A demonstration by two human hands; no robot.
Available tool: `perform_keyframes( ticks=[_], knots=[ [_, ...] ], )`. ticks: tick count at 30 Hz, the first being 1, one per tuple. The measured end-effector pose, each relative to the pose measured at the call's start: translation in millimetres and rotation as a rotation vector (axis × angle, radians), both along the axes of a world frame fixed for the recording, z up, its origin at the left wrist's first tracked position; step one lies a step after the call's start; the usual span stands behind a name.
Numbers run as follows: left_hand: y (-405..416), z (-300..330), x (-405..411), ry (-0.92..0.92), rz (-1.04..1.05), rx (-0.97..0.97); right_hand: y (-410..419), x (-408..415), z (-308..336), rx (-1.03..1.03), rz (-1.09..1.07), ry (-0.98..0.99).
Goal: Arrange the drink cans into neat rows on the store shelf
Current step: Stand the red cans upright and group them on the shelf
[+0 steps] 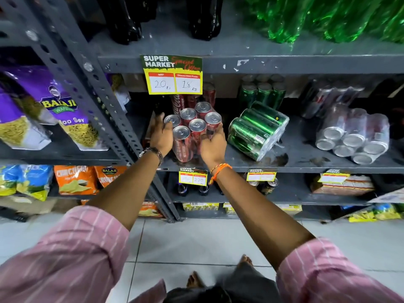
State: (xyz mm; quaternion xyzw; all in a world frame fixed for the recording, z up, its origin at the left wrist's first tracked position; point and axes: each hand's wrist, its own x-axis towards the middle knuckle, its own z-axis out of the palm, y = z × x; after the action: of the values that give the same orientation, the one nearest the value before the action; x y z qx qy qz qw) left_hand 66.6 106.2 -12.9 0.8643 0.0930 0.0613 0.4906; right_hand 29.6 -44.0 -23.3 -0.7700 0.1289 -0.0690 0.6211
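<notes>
A shrink-wrapped pack of red cola cans (192,127) stands tilted on the grey middle shelf (295,149), silver tops toward me. My left hand (160,136) presses its left side and my right hand (213,142) grips its right side. More red cans (190,99) stand behind it. To the right, a wrapped pack of green cans (255,130) lies on its side. Upright green cans (262,92) stand at the back. At the far right a wrapped pack of silver cans (354,136) lies with its bottoms facing me.
A yellow price tag (173,74) hangs from the shelf edge above the red cans. Dark and green bottles (306,16) fill the top shelf. Snack bags (43,110) hang left of the perforated upright post (105,106). Lower shelves hold bottles and packets.
</notes>
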Motion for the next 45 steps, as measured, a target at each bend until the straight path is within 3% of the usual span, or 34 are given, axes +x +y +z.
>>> perform_keyframes(
  ticks=[4, 13, 17, 20, 25, 29, 32, 35, 42, 45],
  knots=[
    [-2.1, -7.2, -1.2, -0.001, -0.016, -0.252, 1.7, 8.4, 0.2, 0.032, 0.021, 0.028],
    [-15.8, -29.6, -44.5, -0.054, 0.002, -0.403, -24.0, 59.9, 13.2, -0.13, 0.211, 0.166],
    [-23.6, -40.9, -63.0, -0.07, -0.077, -0.351, -28.7, 80.3, 14.0, -0.149, 0.322, 0.176],
    [-21.6, -39.0, -54.0, -0.055, -0.051, -0.372, -32.2, 87.8, 12.1, -0.023, 0.307, 0.178],
    [-15.4, -10.2, 3.8, -0.016, 0.028, -0.363, -20.2, 45.6, 8.3, 0.298, -0.097, 0.042],
    [-23.5, 10.6, 56.5, -0.038, 0.032, -0.383, 7.6, 2.3, -10.5, 0.307, -0.275, 0.017],
    [-28.3, 16.5, 77.7, 0.067, -0.085, -0.2, 18.4, -11.9, -20.5, 0.177, -0.243, 0.022],
    [-30.3, 17.5, 85.4, 0.104, -0.14, -0.14, 13.9, -11.2, -23.1, 0.082, -0.199, 0.003],
    [-22.8, 12.4, 80.6, 0.066, -0.111, -0.028, -6.0, 0.0, -17.5, 0.213, -0.142, 0.004],
    [-12.7, 7.1, 64.6, 0.078, -0.018, -0.098, -26.5, 14.7, -12.1, 0.224, -0.049, 0.037]
  ],
)
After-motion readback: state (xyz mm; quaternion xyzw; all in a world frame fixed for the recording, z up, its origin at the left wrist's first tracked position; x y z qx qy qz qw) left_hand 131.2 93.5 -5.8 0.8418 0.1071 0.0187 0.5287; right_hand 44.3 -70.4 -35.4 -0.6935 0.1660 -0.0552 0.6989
